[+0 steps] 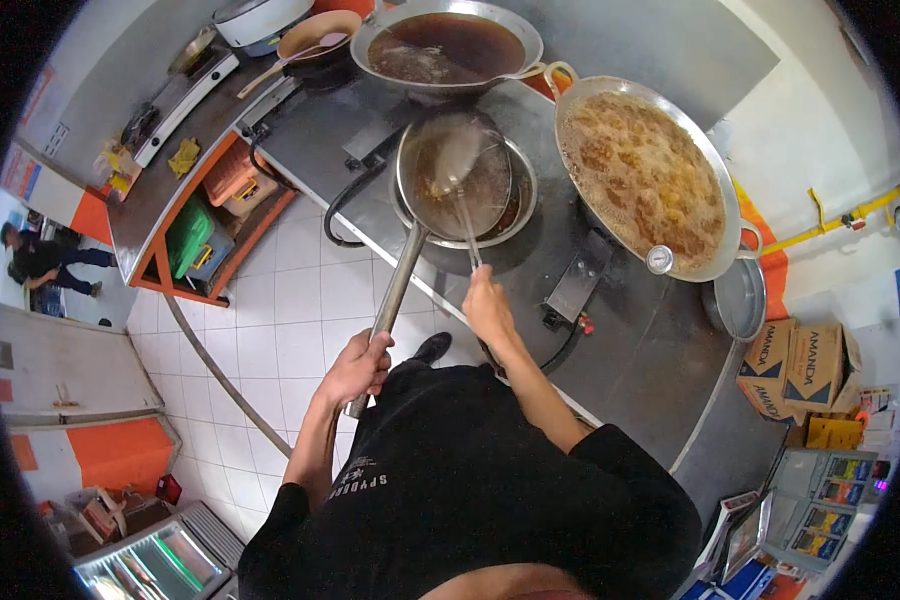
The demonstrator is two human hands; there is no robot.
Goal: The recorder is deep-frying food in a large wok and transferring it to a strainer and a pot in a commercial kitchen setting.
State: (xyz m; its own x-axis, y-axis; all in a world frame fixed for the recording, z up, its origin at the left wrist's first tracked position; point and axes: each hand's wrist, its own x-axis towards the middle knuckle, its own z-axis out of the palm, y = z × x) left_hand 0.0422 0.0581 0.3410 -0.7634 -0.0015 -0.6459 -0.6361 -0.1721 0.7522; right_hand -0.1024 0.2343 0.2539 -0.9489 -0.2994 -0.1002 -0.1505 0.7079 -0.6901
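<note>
My left hand [358, 367] is closed round the long metal handle of a round mesh strainer [427, 196], which is over a steel bowl [526, 217] on the counter. Dark bits lie in the strainer and the bowl. My right hand [487, 300] grips the thin handle of a metal ladle or skimmer [461, 154], its blurred head over the strainer. Behind the bowl stands a wok of dark oil [457, 49]. To the right, a large wok [645, 172] holds pieces of food in bubbling oil, with a dial thermometer [659, 259] at its near rim.
Burner parts [577, 281] and black hoses [345, 202] lie on the dark counter [622, 360]. A brown pan [319, 37] stands at the back left. Cardboard boxes [814, 367] and a metal basin [742, 300] are at the right. Another person [52, 259] is at the far left.
</note>
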